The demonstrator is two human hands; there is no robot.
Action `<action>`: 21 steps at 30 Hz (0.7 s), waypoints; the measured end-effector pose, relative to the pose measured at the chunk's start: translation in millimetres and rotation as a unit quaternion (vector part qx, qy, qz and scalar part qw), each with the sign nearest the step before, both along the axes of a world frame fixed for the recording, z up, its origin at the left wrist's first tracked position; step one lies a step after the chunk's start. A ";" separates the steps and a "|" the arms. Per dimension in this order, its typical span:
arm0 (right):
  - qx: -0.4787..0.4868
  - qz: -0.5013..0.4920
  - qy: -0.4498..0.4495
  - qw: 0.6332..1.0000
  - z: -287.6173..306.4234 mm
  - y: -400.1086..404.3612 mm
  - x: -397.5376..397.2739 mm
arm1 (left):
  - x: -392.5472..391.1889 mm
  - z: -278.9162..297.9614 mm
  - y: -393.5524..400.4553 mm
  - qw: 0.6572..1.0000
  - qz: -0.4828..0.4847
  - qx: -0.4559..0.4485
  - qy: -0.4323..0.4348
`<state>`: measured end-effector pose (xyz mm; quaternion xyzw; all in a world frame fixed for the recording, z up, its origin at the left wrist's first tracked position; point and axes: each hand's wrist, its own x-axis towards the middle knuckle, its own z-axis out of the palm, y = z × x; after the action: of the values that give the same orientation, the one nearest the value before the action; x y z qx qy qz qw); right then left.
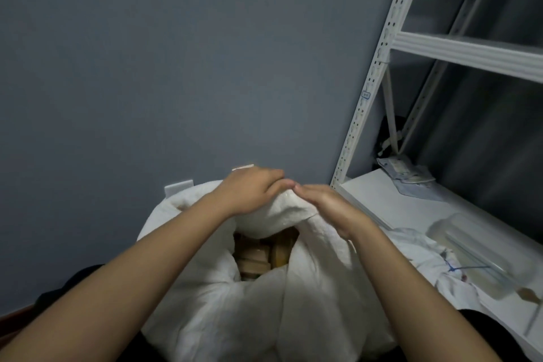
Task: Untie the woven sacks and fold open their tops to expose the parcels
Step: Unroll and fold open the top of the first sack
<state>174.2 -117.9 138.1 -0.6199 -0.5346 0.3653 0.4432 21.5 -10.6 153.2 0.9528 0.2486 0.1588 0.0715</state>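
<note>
I see the white woven sack (pixel 308 297) standing low in the middle of the view, close in front of me, against a grey-blue wall (pixel 147 67). Its mouth is already partly open: through the gap near the centre I can make out brown parcels (pixel 258 256) packed inside, though they are too dim to count. My left hand (pixel 252 194) lies over the far rim of the sack top, fingers curled down onto the cloth, so its grip is narrow and closed on the bunched fabric. My right hand (pixel 329 209) meets it from the right, fingertips touching the left hand's fingers at the top of the fold; it rests flat along the cloth, and I cannot tell whether it pinches the fabric or only presses on it. To the right stands a white metal shelf rack (pixel 379 67), and on its low shelf (pixel 390 206) lie a clear plastic roll (pixel 476 253), some crumpled white material (pixel 423 256) with a blue tie, and a few papers (pixel 408 170) at the far end.
</note>
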 end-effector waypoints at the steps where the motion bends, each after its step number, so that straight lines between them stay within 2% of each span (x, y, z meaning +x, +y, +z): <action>1: 0.004 -0.012 -0.055 0.998 -0.7 -1.6 7.1 | 2.2 1.3 1.4 0.999 0.006 -0.049 0.000; 2: 0.011 -0.050 -0.200 0.979 -3.6 -3.7 13.8 | 2.9 3.0 9.1 0.994 0.030 -0.102 -0.020; 3: 0.021 -0.071 -0.339 0.938 -8.3 -4.3 18.1 | 2.6 5.1 18.1 0.987 0.063 -0.140 -0.045; 4: 0.033 -0.086 -0.407 0.909 -12.3 -5.2 19.0 | 1.8 7.0 23.9 0.985 0.091 -0.134 -0.053; 5: 0.041 -0.089 -0.400 0.911 -15.1 -6.2 18.2 | 1.6 6.8 27.8 0.991 0.094 -0.083 -0.047; 6: 0.028 -0.068 -0.327 0.942 -16.4 -6.9 19.0 | 2.8 5.2 27.3 0.997 0.064 -0.015 -0.044; 7: 0.013 -0.023 -0.205 0.978 -14.9 -9.2 18.4 | 6.1 3.3 21.8 0.999 0.012 0.031 -0.041; 9: -0.041 0.028 -0.074 0.996 -10.7 -10.1 19.2 | 15.7 -0.5 3.8 0.995 -0.085 0.047 -0.017; 11: -0.035 -0.021 -0.155 0.987 -14.9 -9.8 27.0 | 23.5 -3.1 -0.2 0.998 -0.064 -0.003 0.004; 12: -0.011 -0.077 -0.284 0.956 -20.1 -9.6 29.6 | 25.8 -1.6 5.4 0.999 -0.022 -0.032 -0.009; 13: 0.017 -0.120 -0.346 0.930 -21.0 -9.7 27.4 | 26.7 -0.2 12.8 0.999 0.019 -0.039 -0.025; 14: 0.038 -0.134 -0.361 0.922 -23.1 -9.6 26.7 | 26.7 2.2 17.9 0.998 0.039 -0.008 -0.041; 15: 0.032 -0.116 -0.287 0.950 -23.3 -9.1 26.5 | 28.2 2.1 20.0 0.997 0.028 0.042 -0.052; 16: 0.018 -0.063 -0.163 0.984 -21.1 -9.7 25.7 | 31.4 -1.5 18.9 0.995 -0.010 0.082 -0.059; 18: -0.031 -0.023 0.007 0.999 -15.3 -10.0 27.6 | 39.2 -9.1 5.5 0.990 -0.077 0.112 -0.025; 19: -0.036 -0.030 0.024 0.999 -16.3 -11.1 32.8 | 42.6 -11.3 0.7 0.993 -0.071 0.096 -0.003; 20: -0.033 -0.060 0.000 0.998 -17.6 -14.9 35.8 | 44.4 -10.1 2.9 0.998 -0.043 0.050 0.002; 21: -0.019 -0.102 -0.142 0.984 -23.0 -18.3 38.8 | 45.5 -6.5 10.9 1.000 -0.005 -0.008 0.002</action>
<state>213.0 -136.2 115.1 -0.7251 -0.5193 0.2365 0.3854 67.0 0.2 146.7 0.9538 0.2450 0.1546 0.0794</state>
